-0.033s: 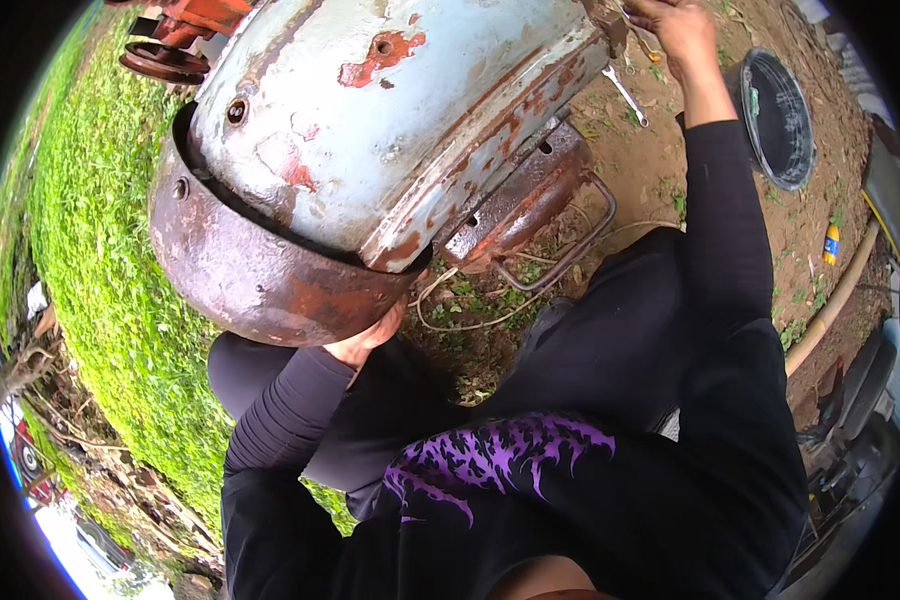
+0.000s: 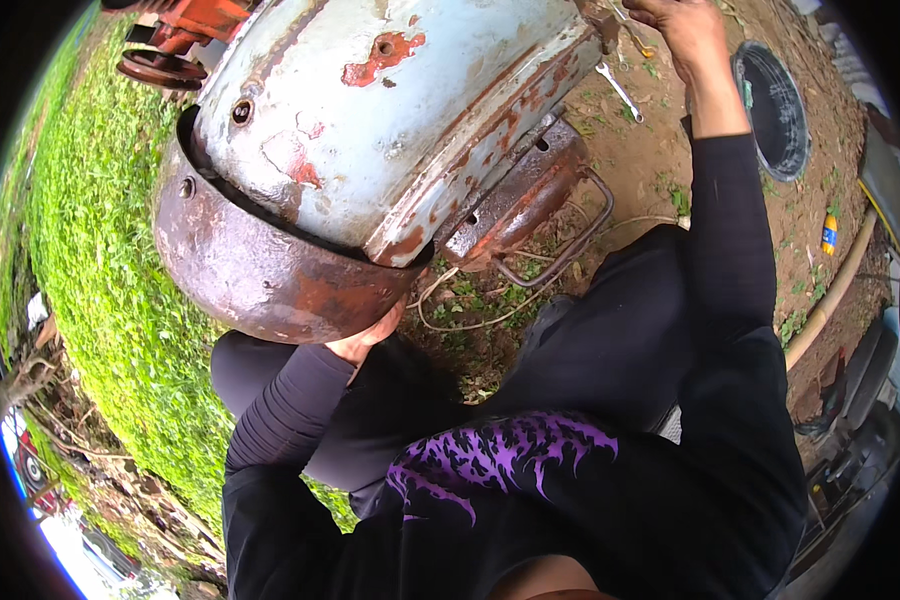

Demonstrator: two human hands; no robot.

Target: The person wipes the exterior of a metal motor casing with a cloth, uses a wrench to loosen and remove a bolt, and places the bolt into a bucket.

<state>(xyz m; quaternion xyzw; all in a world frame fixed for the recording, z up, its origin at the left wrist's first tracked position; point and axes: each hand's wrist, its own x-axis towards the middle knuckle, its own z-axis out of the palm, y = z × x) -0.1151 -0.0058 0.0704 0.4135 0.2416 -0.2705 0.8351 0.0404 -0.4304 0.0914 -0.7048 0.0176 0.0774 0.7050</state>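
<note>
A large pale blue-grey metal cylinder [image 2: 440,120] with peeling paint and rust fills the upper middle. A rusty curved metal cover [image 2: 260,270] wraps around its near left end, with a dark gap between them. My left hand [image 2: 362,342] grips that cover from below at its lower edge; most of the fingers are hidden under it. My right hand [image 2: 692,45] is at the top edge, beside the cylinder's far right corner. Its fingers are bent together, and what they hold, if anything, I cannot make out.
On the dirt lie a wrench [image 2: 620,92] and a yellow bottle [image 2: 830,234]. A black basin [image 2: 773,115] stands at right. Beneath the cylinder is a rusty bracket with a bent bar handle [image 2: 590,240], with a thin cord near it. Red machinery with a pulley [image 2: 162,68] stands upper left, beside grass [image 2: 100,240].
My right hand has shifted slightly to the right. My left hand stays under the rusty cover, and the whole view has moved a little.
</note>
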